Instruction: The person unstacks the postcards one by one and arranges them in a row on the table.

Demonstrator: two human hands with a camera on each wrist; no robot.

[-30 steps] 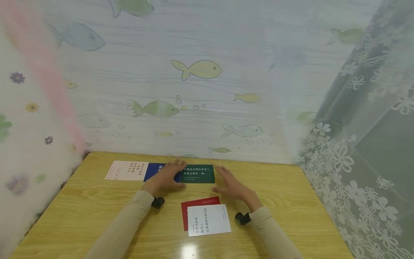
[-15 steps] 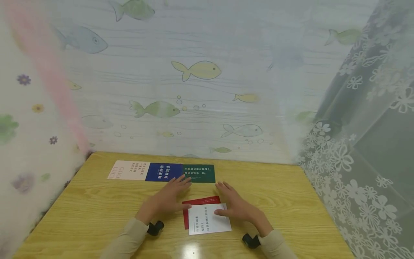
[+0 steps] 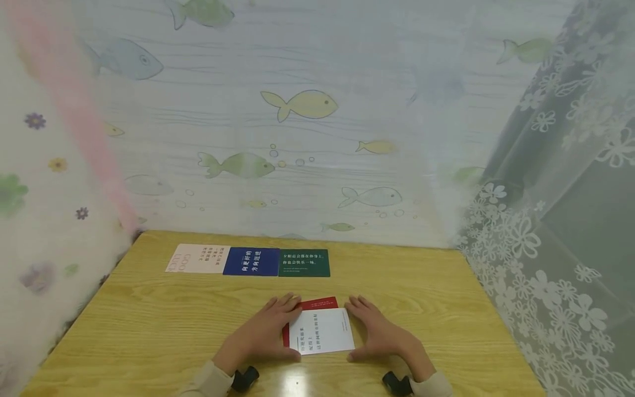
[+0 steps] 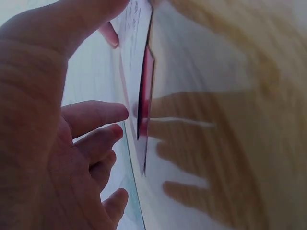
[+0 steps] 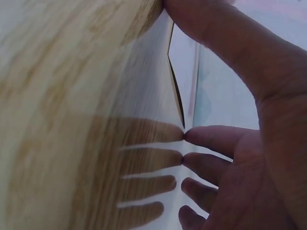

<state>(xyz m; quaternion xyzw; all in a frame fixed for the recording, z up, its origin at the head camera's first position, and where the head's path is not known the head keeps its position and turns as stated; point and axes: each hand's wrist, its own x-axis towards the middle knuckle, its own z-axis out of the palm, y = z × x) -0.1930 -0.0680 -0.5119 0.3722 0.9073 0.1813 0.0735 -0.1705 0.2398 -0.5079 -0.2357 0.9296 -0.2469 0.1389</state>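
Observation:
A white card [image 3: 324,332] with dark printed characters lies over a red card [image 3: 321,302], whose top and left edges stick out from under it. My left hand [image 3: 265,333] is at the left side of this pair, its fingers overlapping the red card's corner and its thumb near the lower left corner. At the right side is my right hand [image 3: 382,335], fingers extended and thumb spread toward the lower right corner. In the right wrist view, the fingertips touch the tabletop just past the card edge. Neither hand curls round a card.
Farther back on the wooden table [image 3: 407,286] lie a pale pink card [image 3: 198,259], a blue card [image 3: 251,261] and a green card [image 3: 304,263], in a row edge to edge. A fish-patterned curtain [image 3: 307,138] hangs behind the table, with lace [image 3: 526,259] at the right.
Both hands have drawn back from the row of cards toward the body and come down on either side of the white and red cards. The blue card is now fully uncovered.

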